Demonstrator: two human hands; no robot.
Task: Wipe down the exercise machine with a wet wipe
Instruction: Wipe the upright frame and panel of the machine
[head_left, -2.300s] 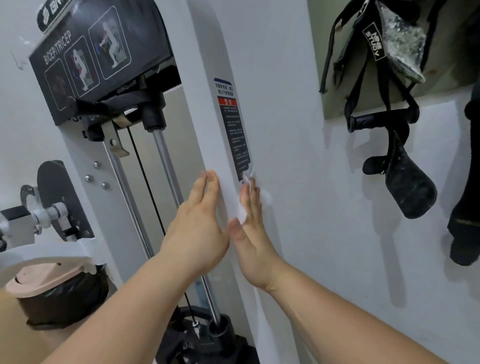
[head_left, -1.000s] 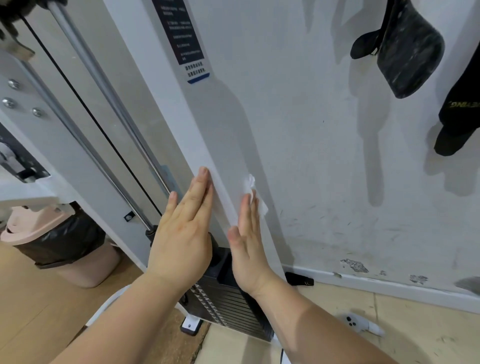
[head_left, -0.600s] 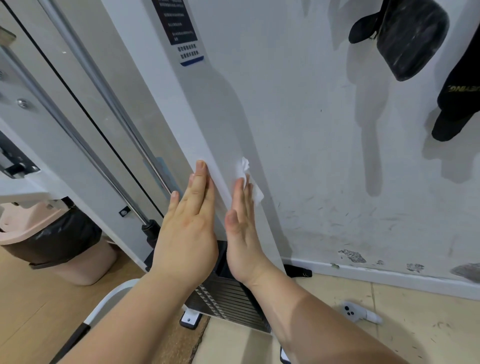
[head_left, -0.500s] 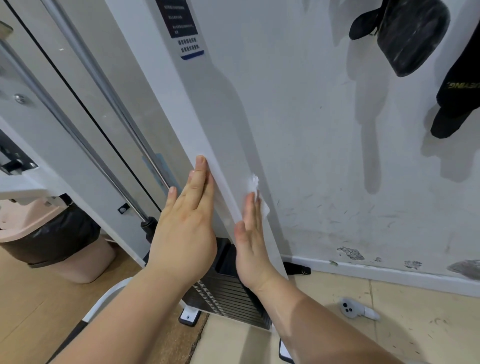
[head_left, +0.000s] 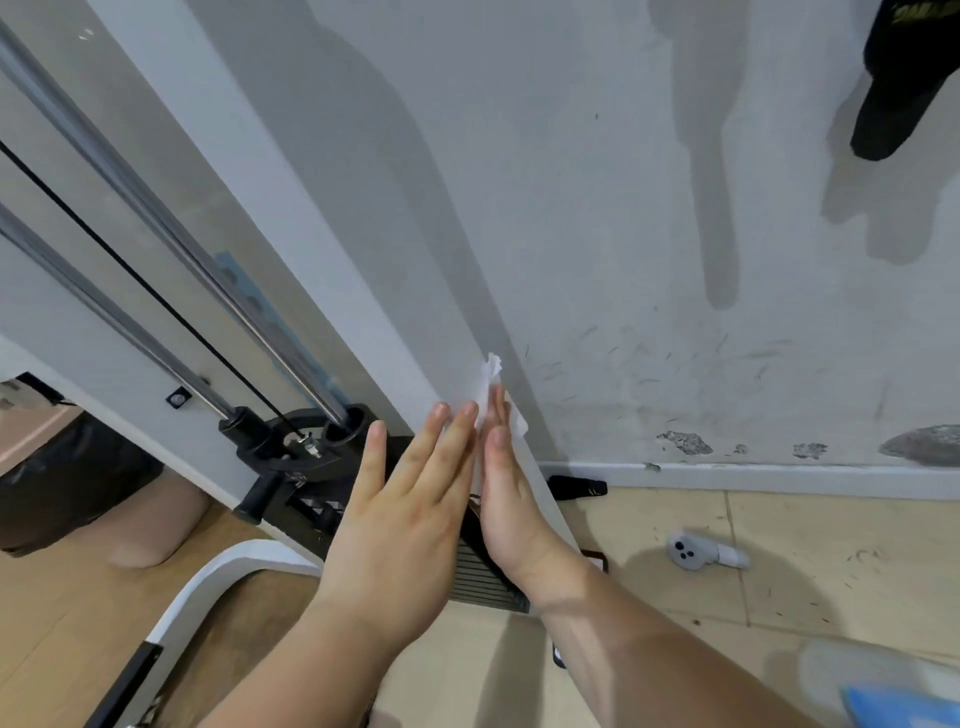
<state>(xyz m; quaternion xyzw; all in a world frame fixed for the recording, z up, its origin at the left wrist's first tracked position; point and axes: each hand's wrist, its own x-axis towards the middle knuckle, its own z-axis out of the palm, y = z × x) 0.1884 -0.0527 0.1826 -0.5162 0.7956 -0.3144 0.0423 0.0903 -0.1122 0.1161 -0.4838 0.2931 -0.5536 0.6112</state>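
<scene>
The right hand (head_left: 511, 499) lies flat with straight fingers, pressing the wet wipe (head_left: 491, 382) against the wall-side face of the exercise machine (head_left: 363, 270), on its white upright. The left hand (head_left: 405, 519), equally flat, rests just beside it on the upright's front edge. Left of that hand run two guide rods (head_left: 208, 274) and a black cable (head_left: 156, 297). The weight stack (head_left: 480, 579) is mostly covered by both palms. Right of the right hand a grey controller (head_left: 701, 553) lies on the floor. Most of the wipe is hidden, perhaps folded; a bin (head_left: 62, 483) far left is cut off.

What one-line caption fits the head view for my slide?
Right hand presses a wet wipe against the white machine upright near its base, left hand flat alongside.
</scene>
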